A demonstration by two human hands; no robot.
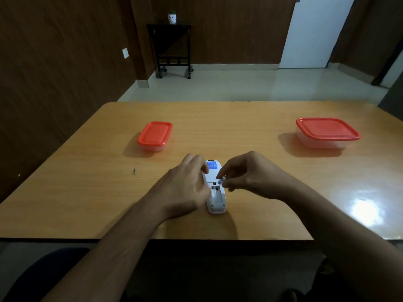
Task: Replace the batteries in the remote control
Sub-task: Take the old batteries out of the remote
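A white remote control (216,201) lies face down on the wooden table (87,192), its battery bay uncovered and a blue label on its far end. My left hand (185,188) rests against the remote's left side, fingers curled along its edge. My right hand (246,173) hovers just right of the bay and pinches a small battery (222,179) between thumb and fingertips, right above the bay's upper end. The inside of the bay looks dark; whether a battery lies in it I cannot tell.
A small clear box with a red lid (155,136) stands at the back left. A larger red-lidded box (327,132) stands at the back right. A tiny dark scrap (134,171) lies left of my hands. The table's front edge runs close below the remote.
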